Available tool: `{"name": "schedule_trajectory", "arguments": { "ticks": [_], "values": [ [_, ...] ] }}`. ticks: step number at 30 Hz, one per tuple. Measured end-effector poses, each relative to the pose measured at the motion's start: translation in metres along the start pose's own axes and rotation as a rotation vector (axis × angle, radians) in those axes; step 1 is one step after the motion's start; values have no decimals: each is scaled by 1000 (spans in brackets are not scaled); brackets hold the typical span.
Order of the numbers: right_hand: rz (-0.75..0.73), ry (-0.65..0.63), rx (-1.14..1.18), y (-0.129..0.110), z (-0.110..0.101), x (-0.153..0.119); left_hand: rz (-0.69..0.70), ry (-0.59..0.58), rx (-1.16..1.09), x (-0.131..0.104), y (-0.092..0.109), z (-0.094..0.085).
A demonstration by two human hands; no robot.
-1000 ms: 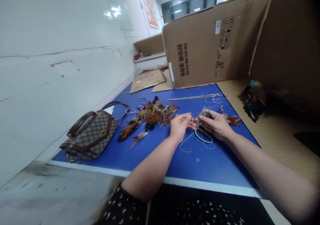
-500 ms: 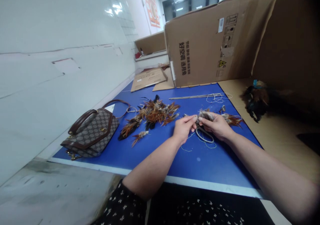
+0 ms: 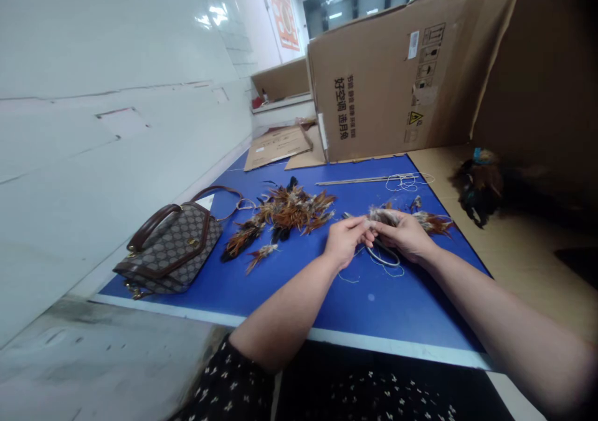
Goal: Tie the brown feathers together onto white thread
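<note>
My right hand (image 3: 405, 235) is closed around a small bunch of greyish feathers (image 3: 380, 214), whose fluffy ends stick out above the thumb. Thumb and fingers of my left hand (image 3: 346, 239) pinch at the fluffy end of that same bunch, and the two hands meet there. Just below them on the blue table lies a grey loop (image 3: 387, 260), partly hidden by the fingers; I cannot tell what it belongs to. Thin thread (image 3: 397, 273) trails around it. More brown feathers (image 3: 434, 223) lie just beyond my right hand.
Left of my hands lies a large pile of brown and black feathers (image 3: 292, 209), with a small tuft (image 3: 261, 256) before it. A patterned handbag (image 3: 172, 246) sits at the left. Thin sticks (image 3: 359, 180) and white string (image 3: 402, 182) lie behind; a big carton (image 3: 383, 97) stands at the back.
Both hands stay in nearly the same place. The left fingers have shifted slightly, and a little more of the grey fluff shows above the right thumb.
</note>
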State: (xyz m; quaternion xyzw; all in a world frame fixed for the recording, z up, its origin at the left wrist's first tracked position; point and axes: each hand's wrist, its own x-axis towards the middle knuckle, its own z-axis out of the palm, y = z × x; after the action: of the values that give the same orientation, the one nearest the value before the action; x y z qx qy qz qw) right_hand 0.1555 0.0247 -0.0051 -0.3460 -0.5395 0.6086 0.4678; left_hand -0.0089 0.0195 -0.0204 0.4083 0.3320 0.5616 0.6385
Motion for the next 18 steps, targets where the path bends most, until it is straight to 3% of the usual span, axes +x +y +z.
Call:
{"name": "schedule_trajectory", "arguments": {
  "ticks": [8,18],
  "values": [
    [-10,-24,17,3,-2,0,11,-6,-59,1,2,-2],
    [-18,69,5,1,-4,4,73,106,-109,5,14,-7]
  ]
}}
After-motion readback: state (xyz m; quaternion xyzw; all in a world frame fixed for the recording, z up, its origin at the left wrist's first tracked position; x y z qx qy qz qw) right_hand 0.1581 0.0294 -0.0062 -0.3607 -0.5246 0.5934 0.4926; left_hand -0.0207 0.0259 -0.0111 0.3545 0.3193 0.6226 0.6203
